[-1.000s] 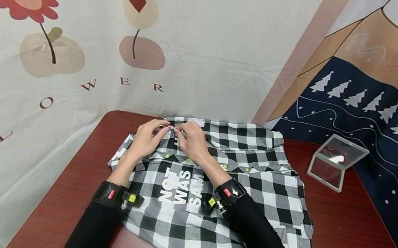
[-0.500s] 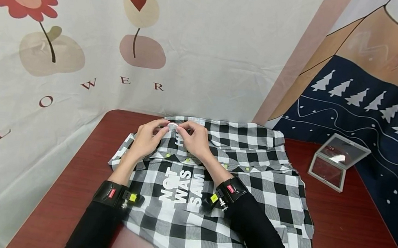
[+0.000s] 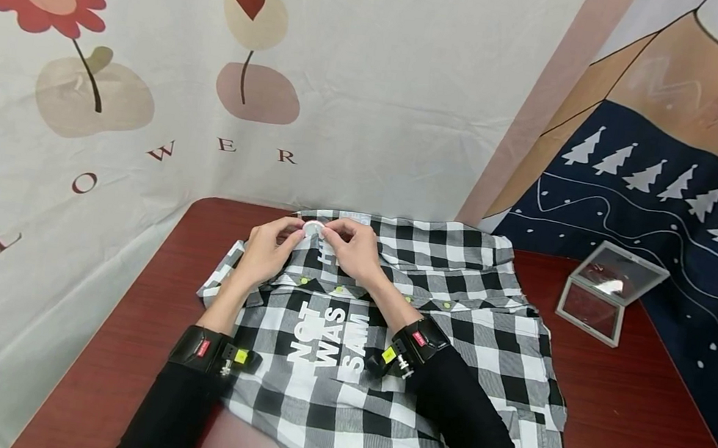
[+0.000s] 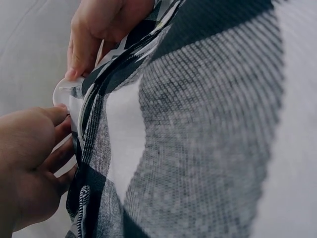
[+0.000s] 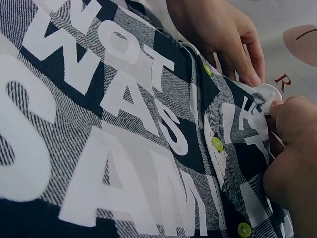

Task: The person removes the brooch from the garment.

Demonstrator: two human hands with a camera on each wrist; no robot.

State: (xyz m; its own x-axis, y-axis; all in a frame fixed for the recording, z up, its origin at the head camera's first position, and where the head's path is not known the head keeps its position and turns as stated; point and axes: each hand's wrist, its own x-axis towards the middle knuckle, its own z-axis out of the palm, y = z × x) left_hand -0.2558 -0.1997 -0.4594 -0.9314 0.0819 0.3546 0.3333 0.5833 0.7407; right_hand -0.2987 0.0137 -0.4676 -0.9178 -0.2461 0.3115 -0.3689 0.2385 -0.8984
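Note:
A black-and-white checked shirt [image 3: 376, 425] with white lettering and yellow-green buttons [image 5: 218, 144] lies spread over the table. At its far left part, both hands meet on a small white disc [image 3: 313, 228] that looks round and flat. My left hand [image 3: 266, 249] pinches the disc's left edge between thumb and finger. From the other side, my right hand [image 3: 355, 255] pinches its right edge. In the right wrist view the white disc [image 5: 270, 95] sits against the shirt cloth near the lettering. Whether it is fastened to the cloth I cannot tell.
An open clear case [image 3: 605, 296] with a pale frame stands on the right of the red-brown table [image 3: 629, 425]. A pale flower-printed cloth [image 3: 379, 108] hangs behind, with a dark-blue tree-printed cloth [image 3: 672, 223] at the right.
The white disc, earlier seen nearly edge-on, has turned so its round face shows more. The right hand has shifted slightly to the right; the left hand has hardly moved.

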